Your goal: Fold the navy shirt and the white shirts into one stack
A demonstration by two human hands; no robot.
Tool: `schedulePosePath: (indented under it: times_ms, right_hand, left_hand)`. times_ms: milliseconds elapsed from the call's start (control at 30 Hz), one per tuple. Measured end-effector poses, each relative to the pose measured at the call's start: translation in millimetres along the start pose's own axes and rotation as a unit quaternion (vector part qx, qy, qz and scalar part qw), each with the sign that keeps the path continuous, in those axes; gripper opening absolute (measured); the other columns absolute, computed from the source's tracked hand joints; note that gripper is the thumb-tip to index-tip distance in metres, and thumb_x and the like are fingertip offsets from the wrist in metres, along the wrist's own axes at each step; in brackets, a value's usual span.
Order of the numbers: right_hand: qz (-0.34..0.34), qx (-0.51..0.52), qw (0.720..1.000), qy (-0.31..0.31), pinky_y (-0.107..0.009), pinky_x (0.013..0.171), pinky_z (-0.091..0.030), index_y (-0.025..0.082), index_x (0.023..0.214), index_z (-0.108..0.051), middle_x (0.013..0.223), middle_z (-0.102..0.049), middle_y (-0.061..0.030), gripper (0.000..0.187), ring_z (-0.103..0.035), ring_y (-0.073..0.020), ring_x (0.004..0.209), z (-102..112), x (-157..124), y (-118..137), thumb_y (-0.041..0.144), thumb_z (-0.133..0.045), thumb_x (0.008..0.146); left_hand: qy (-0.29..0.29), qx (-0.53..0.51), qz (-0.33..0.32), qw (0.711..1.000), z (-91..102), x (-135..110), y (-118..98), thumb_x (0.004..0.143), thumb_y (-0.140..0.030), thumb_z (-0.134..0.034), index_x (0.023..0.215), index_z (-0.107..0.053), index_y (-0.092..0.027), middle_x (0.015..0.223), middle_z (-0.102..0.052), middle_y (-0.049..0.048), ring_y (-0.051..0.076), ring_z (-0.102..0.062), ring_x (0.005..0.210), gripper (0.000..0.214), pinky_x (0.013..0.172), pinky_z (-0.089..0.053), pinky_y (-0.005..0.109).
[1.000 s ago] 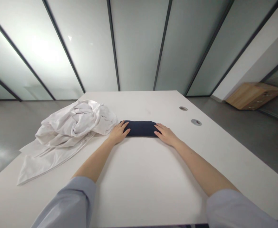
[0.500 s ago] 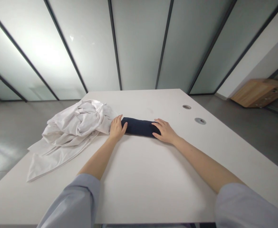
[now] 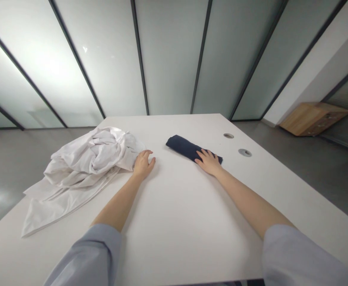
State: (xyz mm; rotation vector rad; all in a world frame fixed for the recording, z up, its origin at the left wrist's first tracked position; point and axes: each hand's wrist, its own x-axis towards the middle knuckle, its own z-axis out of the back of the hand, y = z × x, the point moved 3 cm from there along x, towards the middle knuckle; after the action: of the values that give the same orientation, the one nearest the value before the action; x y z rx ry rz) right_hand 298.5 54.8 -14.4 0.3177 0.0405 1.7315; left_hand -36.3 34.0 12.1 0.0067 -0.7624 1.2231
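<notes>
A dark navy folded cloth (image 3: pixel 183 147) lies slanted on the white table, its far end pointing left and away from me. My right hand (image 3: pixel 208 162) rests on its near right end with the fingers spread across the fabric. To the left, my left hand (image 3: pixel 143 165) has its fingers apart and holds nothing. It is beside the right edge of a crumpled heap of white fabric (image 3: pixel 99 153); whether the fingertips touch that heap I cannot tell.
The white table (image 3: pixel 174 222) spreads out before me. Two round cable holes are set near its right edge, a farther one (image 3: pixel 228 136) and a nearer one (image 3: pixel 245 152). Frosted glass panels (image 3: pixel 170 59) stand behind the table. A wooden cabinet (image 3: pixel 306 119) is at the right.
My left hand has come off the navy cloth and moved left. The cloth has shifted right and turned, its left end now farther away, with my right hand still on it.
</notes>
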Motion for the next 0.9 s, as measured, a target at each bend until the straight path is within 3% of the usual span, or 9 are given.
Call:
schedulePosePath:
  times_ms: [133,267,333,400,700,800,900]
  right_hand:
    - [-0.152,-0.036,0.985,-0.075,-0.066,0.099,-0.03,0.016,0.133,-0.054,0.141,-0.045,-0.0235,0.05,-0.039,-0.042,0.128,22,5,-68,0.045,-0.046,0.093]
    - [-0.297,-0.089,0.936,-0.164,-0.06,0.094,-0.035,0.009,0.123,-0.058,0.124,-0.052,-0.0272,0.048,-0.048,-0.0389,0.117,43,-10,-126,0.042,-0.047,0.091]
    - [-0.333,-0.109,0.921,-0.172,-0.055,0.092,-0.036,0.007,0.118,-0.06,0.12,-0.054,-0.0272,0.046,-0.05,-0.0379,0.114,49,-17,-146,0.04,-0.047,0.09]
    - [-0.332,-0.122,0.923,-0.152,-0.052,0.09,-0.037,0.007,0.115,-0.062,0.116,-0.056,-0.0264,0.044,-0.051,-0.0377,0.111,52,-21,-159,0.04,-0.047,0.089]
    - [-0.272,-0.128,0.952,-0.05,-0.051,0.093,-0.038,0.009,0.115,-0.063,0.116,-0.061,-0.0231,0.04,-0.053,-0.0354,0.112,59,-15,-181,0.033,-0.043,0.091]
    - [-0.256,-0.118,0.954,-0.097,-0.055,0.095,-0.037,0.008,0.122,-0.059,0.122,-0.057,-0.0252,0.044,-0.051,-0.0379,0.115,66,-9,-166,0.034,-0.047,0.089]
    - [-0.182,-0.074,0.967,-0.163,-0.055,0.095,-0.038,0.011,0.125,-0.057,0.124,-0.055,-0.0234,0.044,-0.05,-0.0376,0.117,66,2,-130,0.032,-0.048,0.088]
  left_hand:
    - [0.006,-0.003,0.018,1.0,-4.1,0,5,0.085,-0.025,-0.053,0.115,-0.055,-0.015,0.115,-0.062,0.0135,0.027,-0.057,0.112,0.031,0.099,-0.045,0.043]
    - [0.011,-0.005,0.025,1.0,-7.0,0,8,0.085,-0.024,-0.053,0.118,-0.053,-0.015,0.117,-0.062,0.0138,0.027,-0.057,0.113,0.035,0.101,-0.044,0.043]
    - [0.01,-0.006,0.025,1.0,-7.7,0,8,0.084,-0.024,-0.053,0.119,-0.053,-0.016,0.118,-0.062,0.0134,0.026,-0.057,0.114,0.035,0.101,-0.044,0.043]
    - [0.01,-0.008,0.026,1.0,-8.4,0,8,0.084,-0.024,-0.054,0.119,-0.053,-0.017,0.118,-0.062,0.0125,0.026,-0.057,0.114,0.036,0.102,-0.044,0.043]
    - [0.046,-0.005,0.037,0.998,-10.9,-2,6,0.084,-0.025,-0.053,0.121,-0.054,-0.017,0.118,-0.062,0.0132,0.027,-0.057,0.115,0.038,0.103,-0.043,0.044]
    - [0.061,-0.009,0.04,0.997,-11.5,-2,7,0.084,-0.025,-0.053,0.12,-0.055,-0.017,0.118,-0.063,0.0135,0.027,-0.057,0.115,0.037,0.102,-0.043,0.044]
    - [0.08,-0.008,0.033,0.996,-12.1,-3,6,0.085,-0.026,-0.052,0.118,-0.057,-0.018,0.118,-0.064,0.0124,0.026,-0.058,0.114,0.035,0.101,-0.045,0.043]
